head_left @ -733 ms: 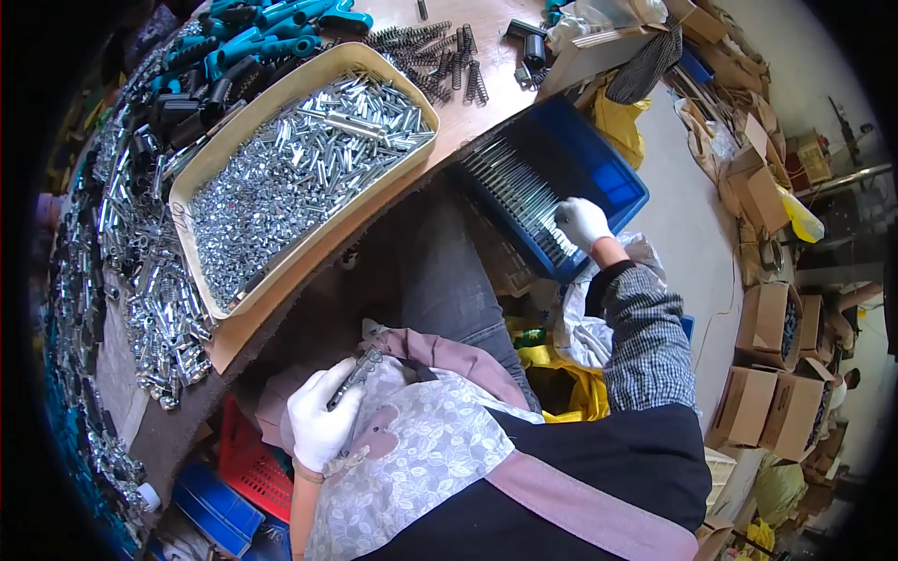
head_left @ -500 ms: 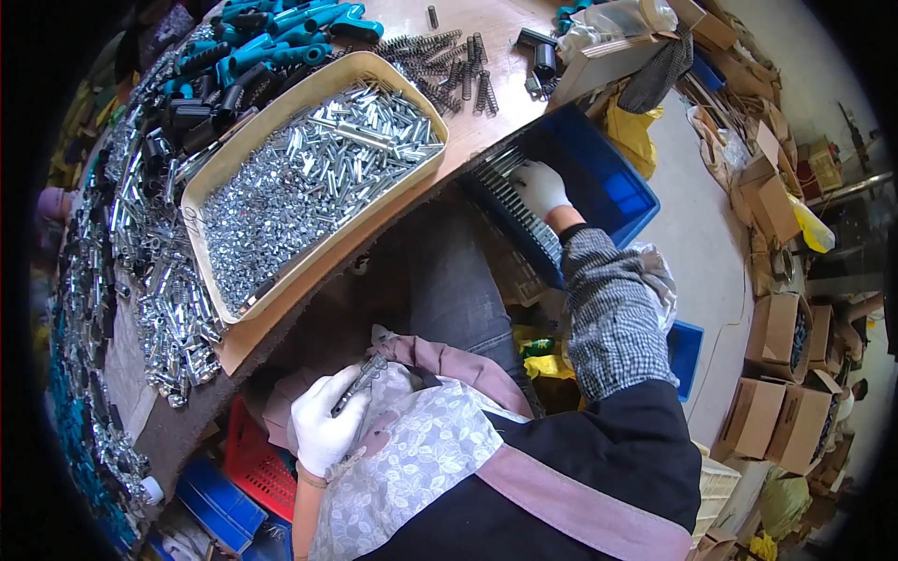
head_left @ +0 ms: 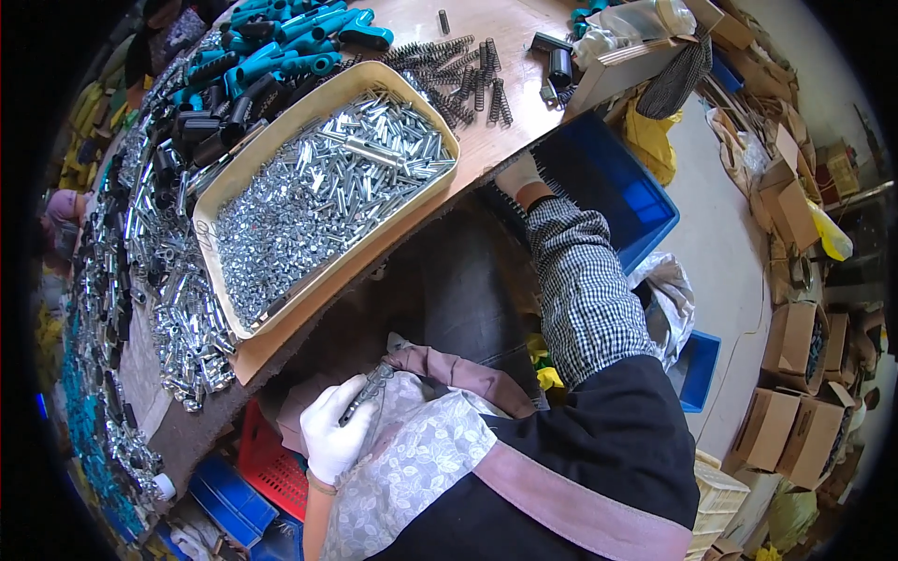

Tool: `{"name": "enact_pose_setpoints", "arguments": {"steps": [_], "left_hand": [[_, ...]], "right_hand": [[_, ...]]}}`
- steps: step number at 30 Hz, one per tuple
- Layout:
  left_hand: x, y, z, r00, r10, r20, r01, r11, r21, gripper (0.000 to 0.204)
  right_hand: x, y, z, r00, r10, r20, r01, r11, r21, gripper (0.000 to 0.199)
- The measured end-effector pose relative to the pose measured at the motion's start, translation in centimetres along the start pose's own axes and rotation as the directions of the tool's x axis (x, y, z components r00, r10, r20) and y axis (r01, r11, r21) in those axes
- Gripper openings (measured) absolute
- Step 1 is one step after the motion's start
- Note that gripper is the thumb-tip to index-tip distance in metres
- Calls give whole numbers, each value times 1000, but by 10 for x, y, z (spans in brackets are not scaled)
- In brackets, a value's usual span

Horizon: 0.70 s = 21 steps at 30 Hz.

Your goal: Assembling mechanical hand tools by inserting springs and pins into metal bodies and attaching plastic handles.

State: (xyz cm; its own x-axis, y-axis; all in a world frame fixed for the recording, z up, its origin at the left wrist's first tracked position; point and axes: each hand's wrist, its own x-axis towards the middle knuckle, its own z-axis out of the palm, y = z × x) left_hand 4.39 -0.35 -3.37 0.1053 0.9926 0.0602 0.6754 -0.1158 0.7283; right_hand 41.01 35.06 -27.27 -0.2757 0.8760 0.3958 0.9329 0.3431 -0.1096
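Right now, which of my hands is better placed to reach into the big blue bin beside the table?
Your right hand, I'd say: it's at the blue bin, partly hidden by the table. Your left hand is farther off, gripping a dark gray part.

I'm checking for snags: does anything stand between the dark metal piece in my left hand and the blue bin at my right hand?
Yes: in this view, the straight path from the dark metal piece crosses the pink cloth, the trousered leg, then the checked right sleeve, before the blue bin.
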Motion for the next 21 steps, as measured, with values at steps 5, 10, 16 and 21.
{"name": "enact_pose_setpoints", "arguments": {"steps": [5, 10, 16, 21], "left_hand": [[2, 6, 1, 1000, 14, 14, -14, 1000, -4, 28], [1, 5, 2, 999, 44, -15, -44, 999, -11, 28], [-7, -2, -1, 993, 109, -45, -110, 994, -25, 29], [-13, -9, -5, 1000, -27, 11, 28, 995, -99, 32]], "right_hand": [[5, -2, 1, 999, 33, 20, -33, 999, 14, 34], [1, -2, -15, 1000, 20, -17, -20, 1000, -21, 31], [-24, -6, -112, 924, 78, 375, -81, 997, -8, 25], [-71, -74, -195, 779, 367, 508, -622, 353, 699, 33]]}}
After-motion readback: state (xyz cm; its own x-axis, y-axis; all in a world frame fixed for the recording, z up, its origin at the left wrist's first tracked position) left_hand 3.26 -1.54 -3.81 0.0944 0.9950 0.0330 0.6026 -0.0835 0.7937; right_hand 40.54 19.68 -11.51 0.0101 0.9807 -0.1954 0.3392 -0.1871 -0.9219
